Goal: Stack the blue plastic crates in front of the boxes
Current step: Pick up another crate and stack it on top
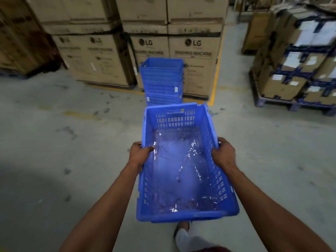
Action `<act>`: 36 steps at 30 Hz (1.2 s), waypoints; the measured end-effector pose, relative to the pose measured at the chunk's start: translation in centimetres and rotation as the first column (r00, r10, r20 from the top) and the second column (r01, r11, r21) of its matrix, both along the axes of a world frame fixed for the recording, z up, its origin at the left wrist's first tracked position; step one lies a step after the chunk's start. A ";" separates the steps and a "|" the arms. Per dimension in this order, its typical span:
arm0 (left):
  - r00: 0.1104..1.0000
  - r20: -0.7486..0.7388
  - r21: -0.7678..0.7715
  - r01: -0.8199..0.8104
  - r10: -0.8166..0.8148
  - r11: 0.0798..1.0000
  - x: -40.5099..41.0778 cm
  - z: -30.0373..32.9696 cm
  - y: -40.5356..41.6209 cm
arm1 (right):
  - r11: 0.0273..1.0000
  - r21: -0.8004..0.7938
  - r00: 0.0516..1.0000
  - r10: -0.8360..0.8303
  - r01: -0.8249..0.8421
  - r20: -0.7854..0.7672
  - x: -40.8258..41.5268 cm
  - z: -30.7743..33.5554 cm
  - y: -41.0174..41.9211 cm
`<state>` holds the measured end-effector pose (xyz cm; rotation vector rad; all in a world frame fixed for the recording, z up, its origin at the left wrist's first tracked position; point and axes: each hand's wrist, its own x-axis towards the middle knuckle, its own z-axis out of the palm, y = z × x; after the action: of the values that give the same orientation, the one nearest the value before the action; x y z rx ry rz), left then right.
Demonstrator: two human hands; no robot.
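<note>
now left hand (139, 154) and right hand (224, 154) grip the carried crate (183, 168) by its side rims, fingers curled over; should keep it level, align over far stack (162, 80) by boxes (192, 51), lower squarely.

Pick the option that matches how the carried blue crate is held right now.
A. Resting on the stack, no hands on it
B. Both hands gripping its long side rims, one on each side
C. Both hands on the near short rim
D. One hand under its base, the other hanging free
B: the left hand grips the left rim and the right hand the right rim of the carried crate, short of the stack of blue crates.
</note>
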<state>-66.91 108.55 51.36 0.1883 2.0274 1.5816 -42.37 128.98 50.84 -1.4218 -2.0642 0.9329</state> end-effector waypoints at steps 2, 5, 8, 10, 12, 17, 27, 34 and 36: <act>1.000 -0.016 0.000 -0.011 0.011 1.000 -4.3 -0.2 2.1 | 0.999 -0.018 0.999 0.037 -0.036 0.002 -4.9 -1.1 3.4; 0.998 -0.039 -0.036 -0.046 0.044 0.998 -10.8 -0.1 5.6 | 0.995 -0.046 0.996 0.092 -0.092 0.003 -12.5 -1.8 8.2; 0.995 -0.028 -0.071 -0.099 0.097 0.993 -16.9 0.2 8.6 | 0.987 -0.050 0.988 0.153 -0.152 0.020 -19.8 -1.5 12.1; 0.990 -0.023 -0.080 -0.139 0.137 0.987 -20.9 0.5 10.4 | 0.981 -0.054 0.982 0.186 -0.185 0.018 -24.4 -1.1 14.5; 0.986 -0.025 -0.096 -0.166 0.164 0.982 -24.9 0.7 12.2 | 0.975 -0.046 0.976 0.217 -0.216 0.008 -28.8 -0.8 17.1; 0.982 -0.045 -0.143 -0.189 0.185 0.971 -36.2 -0.2 18.5 | 0.965 -0.024 0.964 0.263 -0.262 0.045 -40.6 -1.8 24.9; 0.984 0.117 -0.100 -0.123 0.134 0.987 -61.1 2.7 35.7 | 0.941 0.080 0.925 0.305 -0.330 0.229 -65.1 1.5 44.6; 0.971 0.238 -0.088 0.050 -0.027 0.995 -73.0 6.0 49.3 | 0.937 0.113 0.914 0.288 -0.330 0.286 -77.6 7.6 58.9; 0.958 0.276 -0.086 0.101 -0.073 0.991 -76.2 6.3 53.3 | 0.913 0.167 0.898 0.310 -0.373 0.312 -81.1 8.9 63.6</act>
<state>-143.14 161.88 57.66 0.0200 1.8512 1.3673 -123.50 192.61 59.73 -1.1418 -2.6017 0.6225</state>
